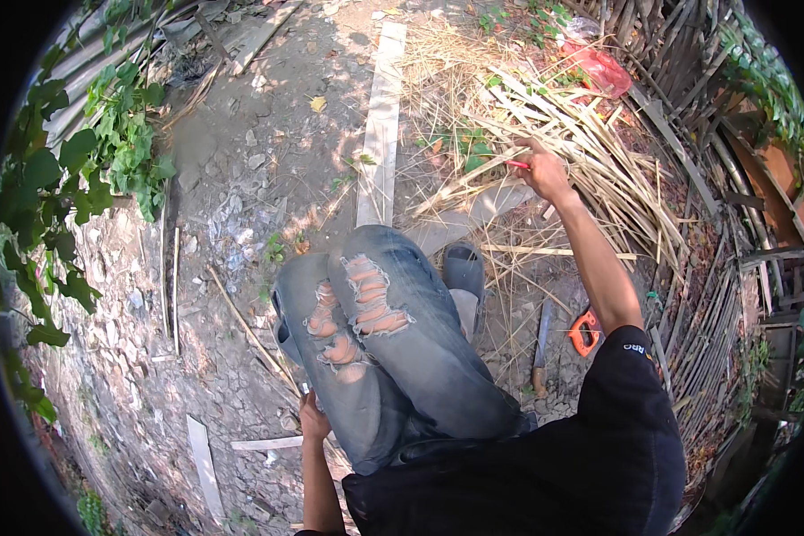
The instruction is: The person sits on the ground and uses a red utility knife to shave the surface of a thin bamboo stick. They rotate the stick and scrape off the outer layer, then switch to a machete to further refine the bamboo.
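My right hand (547,171) reaches forward over a pile of split bamboo strips (581,134). It is closed on a small red pen-like thing (517,164), with a finger stretched toward the strips. Low beside my left thigh, my left hand (313,418) is closed around something with a small whitish end (305,389), mostly hidden by the fingers. A long bamboo strip (250,326) slants along the ground close to that hand. To the right of my legs lie a long knife (541,344) with a wooden handle and an orange-handled saw (585,332).
A long flat board (382,125) runs away from my knees. Beyond the strips lies a red plastic bag (603,70). Stacked sticks form a fence (688,89) at the right. Leafy vines (62,179) hang at the left, and wood pieces (205,464) lie on the cracked soil.
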Tool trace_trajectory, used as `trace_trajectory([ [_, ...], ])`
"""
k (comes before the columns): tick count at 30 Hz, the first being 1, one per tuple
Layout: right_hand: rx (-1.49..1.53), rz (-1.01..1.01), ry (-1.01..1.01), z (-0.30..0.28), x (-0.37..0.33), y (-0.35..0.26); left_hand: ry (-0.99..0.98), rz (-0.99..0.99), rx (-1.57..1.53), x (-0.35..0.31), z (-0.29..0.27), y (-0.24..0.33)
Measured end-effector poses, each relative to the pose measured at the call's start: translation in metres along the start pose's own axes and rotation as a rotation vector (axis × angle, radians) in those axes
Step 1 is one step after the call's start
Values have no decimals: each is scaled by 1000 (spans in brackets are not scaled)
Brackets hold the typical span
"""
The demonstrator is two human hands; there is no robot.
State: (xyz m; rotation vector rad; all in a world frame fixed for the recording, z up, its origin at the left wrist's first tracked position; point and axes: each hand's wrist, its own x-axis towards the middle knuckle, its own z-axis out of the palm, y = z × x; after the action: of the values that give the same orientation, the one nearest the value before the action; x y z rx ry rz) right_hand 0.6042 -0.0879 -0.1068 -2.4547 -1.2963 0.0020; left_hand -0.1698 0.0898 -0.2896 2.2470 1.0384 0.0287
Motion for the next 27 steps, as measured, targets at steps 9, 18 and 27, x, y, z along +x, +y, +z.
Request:
trace_trajectory([
  [9, 111, -234, 529, -164, 11, -33, 170, -5, -20, 53, -66, 104],
  [18, 352, -188, 1058, -267, 65, -71, 399, 57, -52, 70, -126, 149],
  [27, 649, -430, 951, -326, 82, -209, 555, 100, -244, 59, -132, 186],
])
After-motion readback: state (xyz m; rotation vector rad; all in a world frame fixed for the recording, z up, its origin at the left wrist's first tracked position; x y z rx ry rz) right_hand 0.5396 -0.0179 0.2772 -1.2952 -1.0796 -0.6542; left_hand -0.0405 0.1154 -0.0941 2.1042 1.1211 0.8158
